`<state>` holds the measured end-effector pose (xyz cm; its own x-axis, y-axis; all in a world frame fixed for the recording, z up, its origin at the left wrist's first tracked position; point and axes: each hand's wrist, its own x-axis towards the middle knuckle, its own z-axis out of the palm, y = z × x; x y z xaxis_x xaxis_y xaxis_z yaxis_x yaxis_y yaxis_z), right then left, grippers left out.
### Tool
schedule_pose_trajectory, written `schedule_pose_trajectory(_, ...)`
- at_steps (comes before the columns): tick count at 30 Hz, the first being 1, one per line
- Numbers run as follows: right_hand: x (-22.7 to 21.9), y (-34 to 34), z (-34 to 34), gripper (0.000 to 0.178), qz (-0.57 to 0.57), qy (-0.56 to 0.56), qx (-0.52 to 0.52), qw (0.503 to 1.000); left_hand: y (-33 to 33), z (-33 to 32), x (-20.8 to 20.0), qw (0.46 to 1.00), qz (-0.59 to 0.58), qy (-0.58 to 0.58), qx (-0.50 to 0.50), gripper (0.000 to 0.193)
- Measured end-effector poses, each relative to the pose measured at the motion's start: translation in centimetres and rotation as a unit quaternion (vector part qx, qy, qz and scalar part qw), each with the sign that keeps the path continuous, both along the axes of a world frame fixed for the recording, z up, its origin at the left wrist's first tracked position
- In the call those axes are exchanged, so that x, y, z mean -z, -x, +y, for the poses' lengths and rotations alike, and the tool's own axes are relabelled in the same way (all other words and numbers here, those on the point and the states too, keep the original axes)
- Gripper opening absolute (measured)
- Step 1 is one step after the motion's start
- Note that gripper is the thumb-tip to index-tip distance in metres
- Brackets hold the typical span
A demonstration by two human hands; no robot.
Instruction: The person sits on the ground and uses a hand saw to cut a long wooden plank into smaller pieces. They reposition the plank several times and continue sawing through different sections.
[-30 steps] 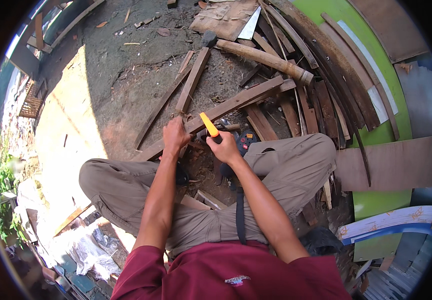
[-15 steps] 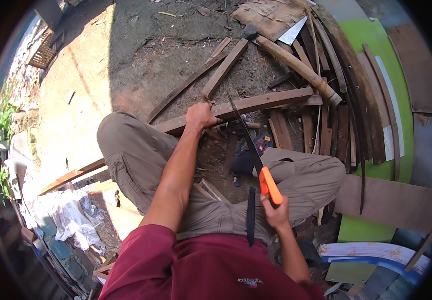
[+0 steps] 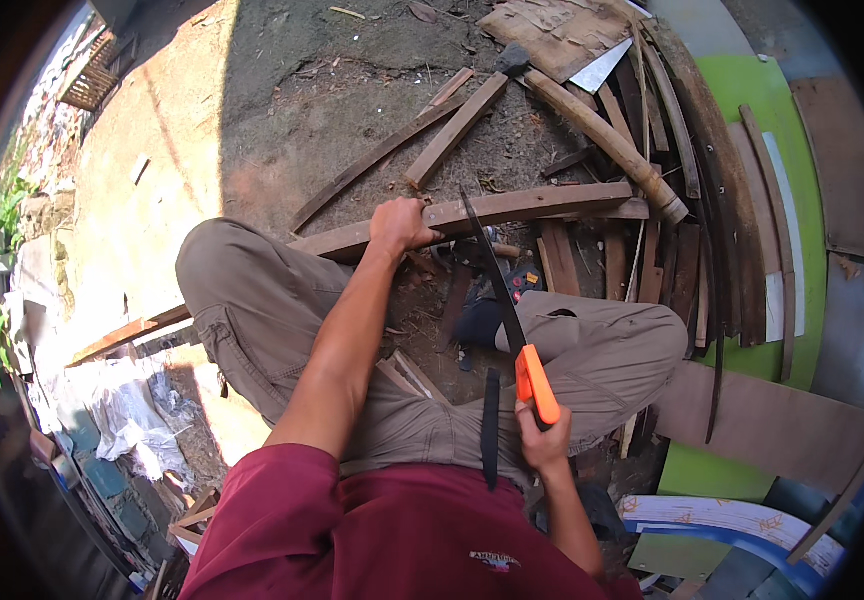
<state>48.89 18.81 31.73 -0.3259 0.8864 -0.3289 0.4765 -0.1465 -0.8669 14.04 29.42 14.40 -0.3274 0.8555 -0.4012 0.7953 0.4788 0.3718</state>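
A long wooden beam [image 3: 527,206] lies across in front of my legs. My left hand [image 3: 402,225] is closed around it, left of the saw. In my right hand [image 3: 544,434] is a handsaw [image 3: 497,270] with an orange handle and a dark blade. The blade points away from me, and its far end crosses the beam just right of my left hand. Whether the teeth bite into the wood I cannot tell. A black strap [image 3: 491,428] hangs at my waist, beside the saw handle.
A hammer or mallet with a thick wooden handle [image 3: 602,138] rests beyond the beam's right end. Old wood strips [image 3: 687,270] are piled at the right, near a green panel [image 3: 802,200]. Two loose pieces [image 3: 460,130] lie past the beam. White plastic sheeting [image 3: 140,418] is at the left.
My right hand has drawn the saw slightly toward me. My left hand keeps its grip on the beam. The whole view has shifted a little.
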Motion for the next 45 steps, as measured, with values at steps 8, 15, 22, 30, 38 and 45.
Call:
schedule_pose_trajectory(8,8.4,10.8,10.5,0.029,-0.028,-0.043,-0.019,0.998,-1.2,0.4,-0.1,1.000,0.010,-0.002,0.024,0.060)
schedule_pose_trajectory(15,2.5,0.8,2.4,0.018,0.018,0.068,-0.024,0.997,-0.4,-0.2,-0.2,1.000,-0.012,0.024,0.008,0.063)
schedule_pose_trajectory(22,8.2,7.9,7.8,0.024,-0.014,0.049,-0.009,0.999,-1.5,-1.1,0.0,0.999,-0.012,0.042,0.024,0.062)
schedule_pose_trajectory(30,7.6,7.4,8.8,0.022,0.005,0.057,0.004,0.998,-1.4,1.3,-1.8,0.999,-0.015,0.042,-0.012,0.060)
schedule_pose_trajectory(38,0.8,0.7,3.3,0.019,-0.013,0.099,-0.022,0.995,0.6,0.4,-0.7,0.998,-0.021,0.052,0.003,0.064)
schedule_pose_trajectory(45,7.9,13.8,13.8,0.033,-0.042,-0.018,-0.012,0.999,-1.2,1.6,-1.4,0.999,0.003,0.031,0.015,0.062)
